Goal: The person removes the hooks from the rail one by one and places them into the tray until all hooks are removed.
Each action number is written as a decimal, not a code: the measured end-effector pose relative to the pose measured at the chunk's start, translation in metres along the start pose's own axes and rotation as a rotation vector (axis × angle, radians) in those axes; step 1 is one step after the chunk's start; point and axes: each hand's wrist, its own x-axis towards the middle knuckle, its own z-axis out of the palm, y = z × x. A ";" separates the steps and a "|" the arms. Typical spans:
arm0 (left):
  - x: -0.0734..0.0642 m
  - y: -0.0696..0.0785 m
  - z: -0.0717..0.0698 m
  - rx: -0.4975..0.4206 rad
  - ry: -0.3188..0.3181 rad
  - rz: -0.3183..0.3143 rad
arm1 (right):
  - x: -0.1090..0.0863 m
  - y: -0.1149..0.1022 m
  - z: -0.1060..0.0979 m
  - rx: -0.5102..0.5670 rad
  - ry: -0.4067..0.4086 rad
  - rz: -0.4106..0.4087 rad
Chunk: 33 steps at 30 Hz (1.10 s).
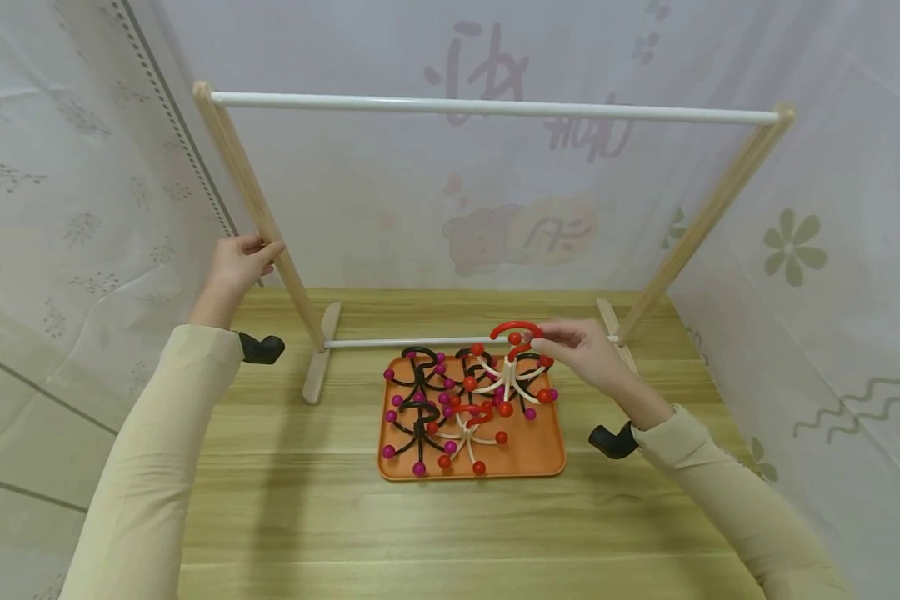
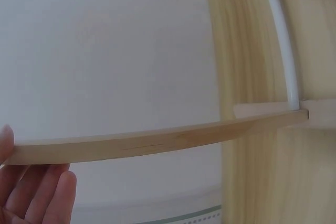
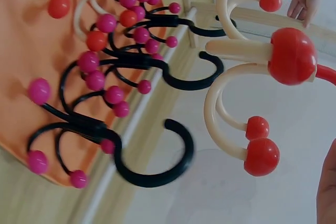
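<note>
My left hand (image 1: 240, 267) grips the left wooden post (image 1: 300, 304) of a hanging rack; in the left wrist view its fingers (image 2: 44, 198) lie along one side of that post and the thumb on the other. With my right hand (image 1: 588, 354) I pinch a white claw hook (image 1: 509, 371) by its red hooked top. This hook is raised above the back right of an orange tray (image 1: 536, 450), its curved prongs tipped with red balls. On the tray lie a second white claw hook (image 1: 467, 437) and several black ones (image 1: 420, 429) with magenta balls.
The rack's white top bar (image 1: 495, 107) spans both posts, and a lower white bar (image 1: 390, 342) runs behind the tray. Its right post (image 1: 708, 225) stands beyond my right hand. Patterned curtains (image 1: 832, 208) surround the wooden table (image 1: 420, 533).
</note>
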 end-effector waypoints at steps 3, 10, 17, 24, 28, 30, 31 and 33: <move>0.000 0.000 0.000 0.001 0.005 0.004 | -0.009 0.017 -0.002 0.030 -0.006 -0.003; -0.001 0.001 0.001 -0.005 0.007 -0.004 | -0.031 0.058 -0.009 0.052 0.017 -0.025; -0.002 0.002 0.000 -0.009 0.007 -0.015 | -0.048 0.074 -0.013 0.094 0.004 -0.002; -0.002 0.003 -0.001 -0.005 0.003 -0.018 | -0.058 0.087 -0.008 0.067 -0.029 0.020; -0.001 0.002 0.000 -0.009 0.000 -0.017 | -0.061 0.093 -0.002 0.058 -0.076 0.054; -0.001 0.002 0.000 -0.008 0.000 -0.018 | -0.061 0.095 0.001 0.058 -0.094 0.070; -0.002 0.002 0.000 -0.007 0.001 -0.019 | -0.061 0.097 0.002 0.063 -0.098 0.073; -0.002 0.002 0.000 -0.001 0.002 -0.018 | -0.062 0.099 0.005 0.077 -0.099 0.082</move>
